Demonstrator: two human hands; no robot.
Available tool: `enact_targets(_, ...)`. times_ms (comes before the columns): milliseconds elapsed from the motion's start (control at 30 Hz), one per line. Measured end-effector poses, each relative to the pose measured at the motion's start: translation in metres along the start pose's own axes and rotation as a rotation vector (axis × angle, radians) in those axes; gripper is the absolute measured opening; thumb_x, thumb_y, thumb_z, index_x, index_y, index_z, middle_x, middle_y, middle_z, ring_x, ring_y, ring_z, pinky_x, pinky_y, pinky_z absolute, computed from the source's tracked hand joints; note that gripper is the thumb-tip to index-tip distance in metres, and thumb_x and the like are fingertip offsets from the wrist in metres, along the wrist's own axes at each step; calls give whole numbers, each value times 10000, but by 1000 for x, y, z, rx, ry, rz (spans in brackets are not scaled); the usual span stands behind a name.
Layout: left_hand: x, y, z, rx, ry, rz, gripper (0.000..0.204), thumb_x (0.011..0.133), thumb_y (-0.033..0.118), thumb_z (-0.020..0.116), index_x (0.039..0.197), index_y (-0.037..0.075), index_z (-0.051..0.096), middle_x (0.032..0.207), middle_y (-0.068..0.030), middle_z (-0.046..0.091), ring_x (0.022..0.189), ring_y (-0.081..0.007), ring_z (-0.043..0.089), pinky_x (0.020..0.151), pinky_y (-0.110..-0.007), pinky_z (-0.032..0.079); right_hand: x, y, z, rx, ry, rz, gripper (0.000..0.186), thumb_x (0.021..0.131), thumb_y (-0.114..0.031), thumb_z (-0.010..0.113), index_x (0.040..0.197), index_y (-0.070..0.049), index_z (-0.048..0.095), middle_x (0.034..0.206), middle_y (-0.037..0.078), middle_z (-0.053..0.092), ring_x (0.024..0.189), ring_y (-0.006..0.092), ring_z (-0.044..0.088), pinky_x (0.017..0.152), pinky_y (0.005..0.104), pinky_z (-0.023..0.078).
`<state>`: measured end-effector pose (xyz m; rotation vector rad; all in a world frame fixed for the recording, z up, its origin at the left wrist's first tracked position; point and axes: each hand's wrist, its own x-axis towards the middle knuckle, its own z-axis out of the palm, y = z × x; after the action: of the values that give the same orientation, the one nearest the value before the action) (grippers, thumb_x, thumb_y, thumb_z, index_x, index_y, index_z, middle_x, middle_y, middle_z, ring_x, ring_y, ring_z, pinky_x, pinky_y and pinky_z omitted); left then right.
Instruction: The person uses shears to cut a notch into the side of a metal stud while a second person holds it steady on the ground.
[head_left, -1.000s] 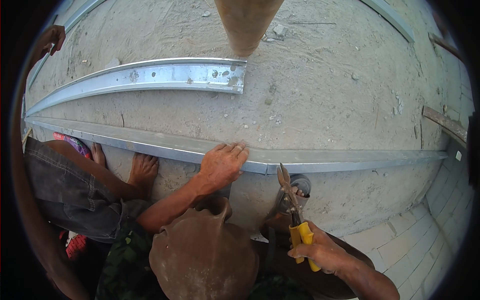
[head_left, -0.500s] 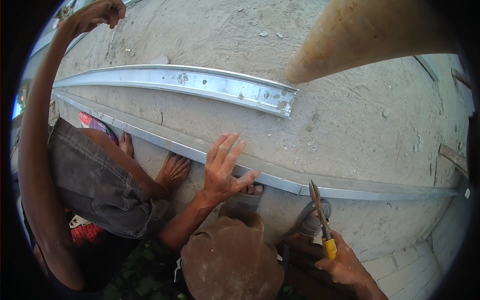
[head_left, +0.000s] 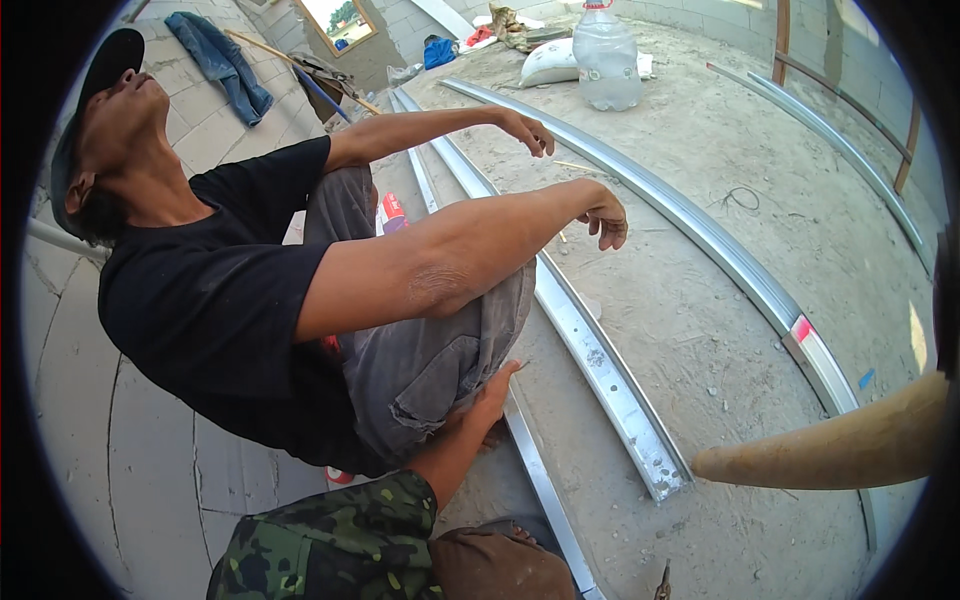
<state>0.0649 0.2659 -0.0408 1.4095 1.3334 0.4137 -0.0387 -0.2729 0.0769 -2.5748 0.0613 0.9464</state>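
My left hand (head_left: 491, 393) reaches out from a camouflage sleeve, beside the bent knee of a squatting co-worker and close to a narrow silver metal channel (head_left: 540, 478). Most of its fingers are hidden, so their grip does not show. My right hand is out of the picture; only the dark metal tip of the snips (head_left: 662, 582) shows at the lower edge. A wider silver channel (head_left: 605, 372) lies on the ground beyond the narrow one. The co-worker's two hands (head_left: 606, 218) hang loosely over the knees, holding nothing visible.
A long metal profile (head_left: 690, 232) curves across the right. At far right, a thick tan pole (head_left: 830, 447) juts inward. A large clear bottle (head_left: 608, 60) and a white sack (head_left: 550, 65) stand at the back. Blue jeans (head_left: 215, 70) hang on the block wall (head_left: 75, 380).
The view has swung up and left, bringing the co-worker's upper body and the background in. My right hand and most of the snips have left the picture. My left hand's spread fingers are now mostly hidden.
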Motion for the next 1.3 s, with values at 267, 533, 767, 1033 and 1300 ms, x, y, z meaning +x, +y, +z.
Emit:
enact_targets(267,66,-53,2,66,132,76,749,697,214,710,1309,-108,424,1246,-248,484,1118,-338,498,959,-460,407,11,58,34,-132,87,-181,765,626,-197,713,1317,25,473,1073,272,567,999,447,546,846,529,456)
enact_targets(533,26,8,5,-336,-8,-71,634,615,-46,616,1227,-75,454,1051,-179,527,943,-324,565,763,-493,516,-3,46,34,-402,271,-292,710,668,-223,712,1290,27,480,1020,227,565,933,433,548,758,523,459)
enact_targets(767,11,22,-19,-326,13,-48,629,640,-42,613,1245,-70,442,1040,-191,530,917,-332,576,748,-500,525,-18,33,27,-347,219,-271,655,766,-222,643,1332,30,429,1048,262,569,956,458,552,815,553,450)
enact_targets(1033,21,35,-7,-381,-55,53,638,658,-29,620,1265,-54,426,1097,-177,501,1030,-270,528,940,-396,434,3,53,11,-317,224,-410,640,753,-163,614,1326,46,421,1069,290,561,969,486,534,838,565,433)
enact_targets(1300,35,40,5,-328,-103,77,667,676,-18,639,1296,-82,403,1128,-188,502,1086,-294,511,962,-396,424,5,51,16,-296,176,-434,690,737,-157,623,1348,65,390,1142,288,540,1026,476,514,879,564,419)
